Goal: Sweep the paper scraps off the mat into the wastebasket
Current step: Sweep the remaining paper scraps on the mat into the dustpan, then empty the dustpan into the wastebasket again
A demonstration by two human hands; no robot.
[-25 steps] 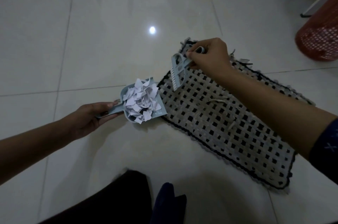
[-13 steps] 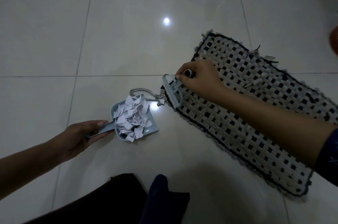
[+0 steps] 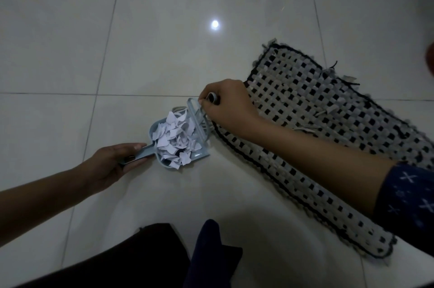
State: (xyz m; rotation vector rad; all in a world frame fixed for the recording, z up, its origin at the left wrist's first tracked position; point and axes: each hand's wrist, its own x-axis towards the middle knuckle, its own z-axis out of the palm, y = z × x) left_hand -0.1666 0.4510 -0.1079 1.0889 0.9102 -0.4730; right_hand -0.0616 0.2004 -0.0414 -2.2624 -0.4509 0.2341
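Note:
A pale blue dustpan (image 3: 155, 128) lies on the tiled floor, heaped with white paper scraps (image 3: 176, 137). My left hand (image 3: 110, 163) grips its handle. My right hand (image 3: 226, 102) holds a small pale blue hand brush (image 3: 195, 116) whose head rests at the dustpan's mouth, against the scraps. The woven grey-and-black mat (image 3: 317, 128) stretches from beside the dustpan toward the lower right, partly under my right forearm. No loose scraps show on the visible part of the mat. A red sliver at the right edge may be the wastebasket (image 3: 431, 60).
Glossy white floor tiles (image 3: 141, 29) surround everything, with a lamp's reflection (image 3: 215, 24) above the dustpan. My dark-clothed knees (image 3: 164, 259) fill the bottom middle. Loose threads stick out of the mat's far edge (image 3: 333, 69).
The brush came off the mat's corner down to the dustpan's mouth, pushing scraps in. The dustpan shifted a little off the mat's edge. The view panned, so the red basket slid almost out of frame.

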